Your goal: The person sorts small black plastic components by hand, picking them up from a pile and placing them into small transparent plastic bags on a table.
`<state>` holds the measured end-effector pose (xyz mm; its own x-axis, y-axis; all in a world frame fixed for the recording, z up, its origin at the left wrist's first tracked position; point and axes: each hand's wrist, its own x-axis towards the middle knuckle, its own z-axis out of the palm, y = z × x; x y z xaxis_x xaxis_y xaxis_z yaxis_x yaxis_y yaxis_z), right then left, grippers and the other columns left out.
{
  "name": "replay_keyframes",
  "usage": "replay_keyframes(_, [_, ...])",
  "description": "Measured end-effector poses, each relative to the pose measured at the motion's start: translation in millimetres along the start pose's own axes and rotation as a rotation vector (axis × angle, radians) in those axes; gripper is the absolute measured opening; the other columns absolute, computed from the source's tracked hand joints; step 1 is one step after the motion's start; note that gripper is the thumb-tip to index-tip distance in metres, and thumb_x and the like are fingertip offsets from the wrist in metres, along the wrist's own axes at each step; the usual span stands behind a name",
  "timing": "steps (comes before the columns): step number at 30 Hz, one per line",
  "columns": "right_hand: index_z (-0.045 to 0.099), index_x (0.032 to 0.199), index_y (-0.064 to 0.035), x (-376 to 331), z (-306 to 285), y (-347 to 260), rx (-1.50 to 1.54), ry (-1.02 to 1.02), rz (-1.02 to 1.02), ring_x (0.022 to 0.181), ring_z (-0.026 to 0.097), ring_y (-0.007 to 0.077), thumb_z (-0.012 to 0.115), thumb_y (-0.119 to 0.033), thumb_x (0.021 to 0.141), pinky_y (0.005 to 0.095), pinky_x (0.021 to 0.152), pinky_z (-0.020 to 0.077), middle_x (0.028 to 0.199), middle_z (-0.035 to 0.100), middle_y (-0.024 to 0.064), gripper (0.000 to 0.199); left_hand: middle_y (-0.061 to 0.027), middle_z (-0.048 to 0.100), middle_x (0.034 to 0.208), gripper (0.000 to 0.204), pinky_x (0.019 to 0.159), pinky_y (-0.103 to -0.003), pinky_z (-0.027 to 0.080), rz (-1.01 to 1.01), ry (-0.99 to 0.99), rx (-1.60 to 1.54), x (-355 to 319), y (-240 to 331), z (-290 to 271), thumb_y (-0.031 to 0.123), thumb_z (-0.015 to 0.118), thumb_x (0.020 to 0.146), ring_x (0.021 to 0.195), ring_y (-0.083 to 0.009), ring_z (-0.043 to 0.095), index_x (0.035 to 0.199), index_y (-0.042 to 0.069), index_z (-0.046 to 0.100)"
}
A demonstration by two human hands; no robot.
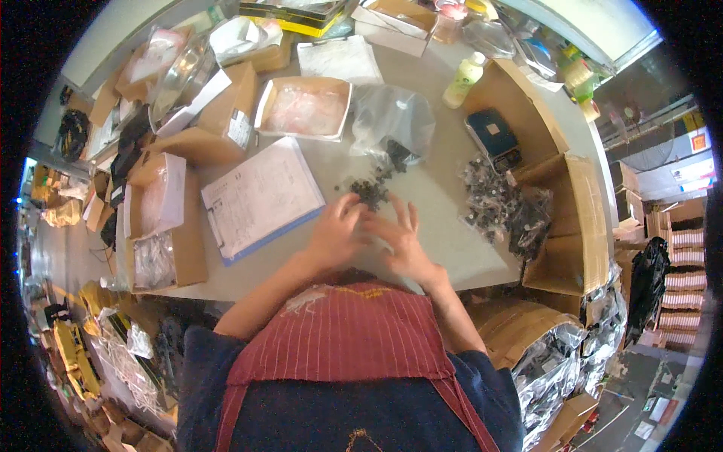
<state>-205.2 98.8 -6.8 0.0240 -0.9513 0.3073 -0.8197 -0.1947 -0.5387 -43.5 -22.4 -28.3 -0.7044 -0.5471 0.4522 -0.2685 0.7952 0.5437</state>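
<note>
While both hands come together over the near middle of the table, a small heap of tiny black parts lies right at the fingertips, loosely scattered on the grey top. The left hand is bent inward with its fingers curled at the near edge of the heap; blur hides whether a piece is pinched there, so I cannot tell. The right hand has its fingers parted and raised, the thumb side turned toward the left hand, and whether it holds anything cannot be told either.

Just beyond the heap, a clear plastic bag lies on the table, with more black parts clustered at its near end. To its left sits an open white box with clear, pinkish plastic in it, and nearer the person a blue clipboard carries printed sheets. On the right, a spread of small dark pieces and clear packets reaches into a cardboard box lying open toward the hands, near a dark blue flat device. A bottle with a white cap stands farther back, and the person wears a maroon striped apron
</note>
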Motion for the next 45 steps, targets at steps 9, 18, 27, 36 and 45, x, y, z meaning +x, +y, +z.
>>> replay_keyframes(9, [0.062,0.121,-0.0071,25.5,43.1,80.2,0.242,0.044,0.354,0.122,0.050,0.0422,0.061,0.001,0.070,0.0474,0.104,0.0409,0.126,0.058,0.0178,0.052,-0.0105,0.065,0.089,0.043,0.076,-0.037,0.050,-0.636,-0.468,-0.224,-7.7,-1.6,3.1,0.040,0.082,0.079,0.084,-0.0241,0.063,0.092,0.007,0.059])
replay_keyframes(18, [0.062,0.117,-0.0044,21.5,50.4,94.0,0.086,-0.041,0.098,0.112,0.051,0.0444,0.062,0.002,0.068,0.0489,0.099,0.0436,0.122,0.056,0.0197,0.049,-0.0035,0.065,0.091,0.049,0.080,-0.031,0.049,-0.581,-0.640,-0.799,-50.1,-30.6,40.8,0.038,0.086,0.075,0.086,-0.0146,0.060,0.105,0.007,0.062])
replay_keyframes(27, [0.063,0.111,-0.0037,-13.1,31.0,102.1,0.212,-0.068,0.309,0.106,0.056,0.0401,0.065,0.000,0.072,0.0467,0.094,0.0457,0.107,0.062,0.0172,0.040,0.0020,0.057,0.081,0.031,0.071,-0.028,0.043,-0.646,-0.644,-0.893,-45.2,-21.8,36.1,0.022,0.084,0.081,0.078,-0.0087,0.051,0.093,0.008,0.058])
replay_keyframes(36, [0.063,0.106,-0.0055,-18.4,37.7,99.0,0.071,0.054,0.365,0.090,0.060,0.0411,0.068,-0.003,0.075,0.0484,0.080,0.0501,0.095,0.062,0.0182,0.031,0.0013,0.055,0.077,0.032,0.064,-0.028,0.042,-0.532,-0.506,-0.685,-38.5,-21.7,57.1,0.022,0.081,0.083,0.072,-0.0089,0.049,0.081,0.009,0.052])
replay_keyframes(45, [0.070,0.099,-0.0051,-16.4,16.0,66.5,0.305,0.138,0.487,0.083,0.069,0.0308,0.070,-0.003,0.080,0.0380,0.074,0.0554,0.093,0.069,0.0155,0.019,-0.0072,0.061,0.075,0.028,0.065,-0.035,0.048,-0.531,-0.434,-0.588,-23.2,-10.2,50.1,0.026,0.077,0.082,0.069,-0.0181,0.057,0.084,0.007,0.057])
